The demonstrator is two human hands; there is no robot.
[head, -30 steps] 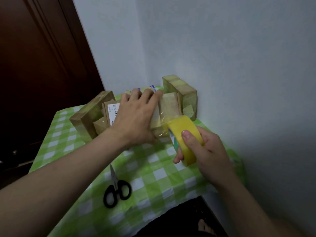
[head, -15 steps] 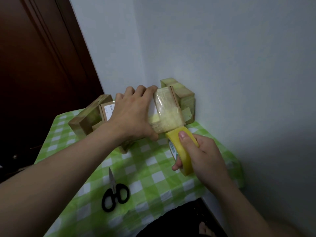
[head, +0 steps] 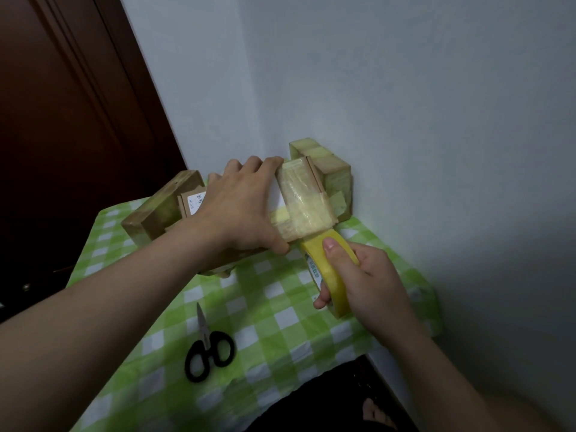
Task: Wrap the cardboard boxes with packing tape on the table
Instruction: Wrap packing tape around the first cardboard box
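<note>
At frame centre the left hand (head: pixel 240 207) grasps the box (head: pixel 304 207), fingers (head: pixel 249 165) curled over its far edge. Just lower right, the right hand (head: pixel 364 282) grips the tape roll (head: pixel 330 275), which touches the box's near corner. Scissors (head: pixel 208 347) lie on the table (head: pixel 280 310), lower centre.

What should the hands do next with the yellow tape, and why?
Probably the right hand pulls the tape roll under the box: the strip already covers its top face, and the left hand holds it tilted up.
</note>
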